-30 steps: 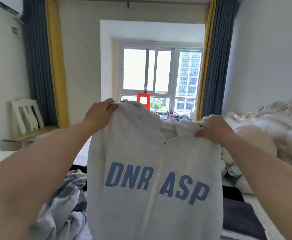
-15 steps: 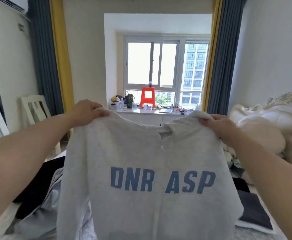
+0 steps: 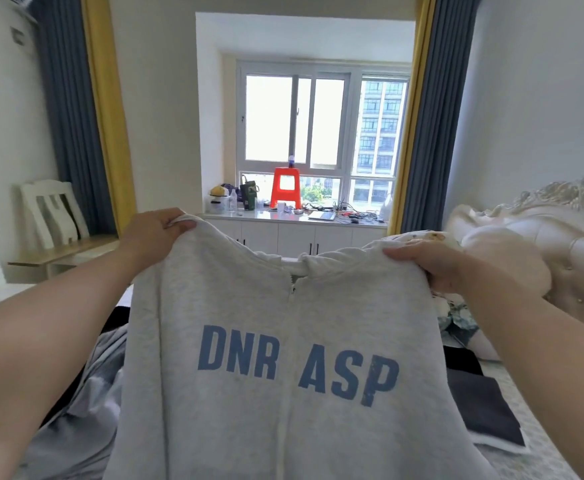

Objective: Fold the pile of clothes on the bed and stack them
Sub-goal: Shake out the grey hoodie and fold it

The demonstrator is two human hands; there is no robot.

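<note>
The bed (image 3: 540,427) fills the bottom of the view, with a padded headboard (image 3: 543,244) off to the right and a rumpled heap of grey clothes (image 3: 86,393) on its left side, not yet folded. A dark folded piece (image 3: 484,407) lies flat on the right of the bed, probably the start of the stack. In front of all that hangs the light grey zip sweatshirt (image 3: 283,341), printed DNR ASP, held up above the bed and spread wide, front facing the person. That looks like squaring it up so it drops flat for folding. The left hand (image 3: 152,233) pinches one shoulder, fingers curled over the top edge; the right hand (image 3: 432,265) grips the other shoulder the same way. The zip looks closed.
</note>
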